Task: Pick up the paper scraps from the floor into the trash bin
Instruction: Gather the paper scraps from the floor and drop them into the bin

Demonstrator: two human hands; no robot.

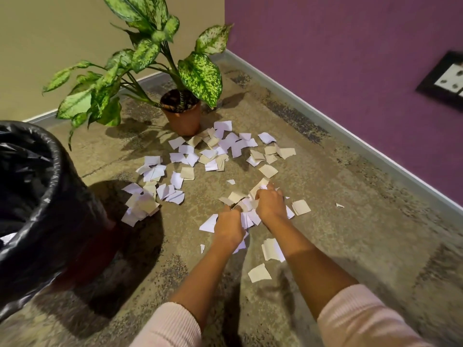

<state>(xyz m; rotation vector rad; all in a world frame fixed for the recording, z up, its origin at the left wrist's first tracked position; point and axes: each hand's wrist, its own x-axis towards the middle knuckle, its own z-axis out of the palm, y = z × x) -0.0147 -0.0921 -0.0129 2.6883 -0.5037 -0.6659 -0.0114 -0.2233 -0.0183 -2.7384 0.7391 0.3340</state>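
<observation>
I have both hands low over the middle of the floor point(363, 246). The left hand point(229, 227) and right hand point(270, 207) sit side by side, the fingers of each curled in and grasping a bunched heap of paper scraps point(246, 205) between them. The other scraps lie flat. A thick scatter reaches toward the far corner and touches the base of the plant pot point(184, 120), and a second clump sits just beside the trash bin point(57, 171) at the floor's left edge. A few loose pieces lie by my forearms. The bin is black-lined with its mouth open, well apart from the hands, and a strip of open floor runs between them. The floor's right edge follows the skirting under the purple wall point(350, 71), with one tiny scrap near it. Pink sleeves point(355, 319) cover the near edge.
</observation>
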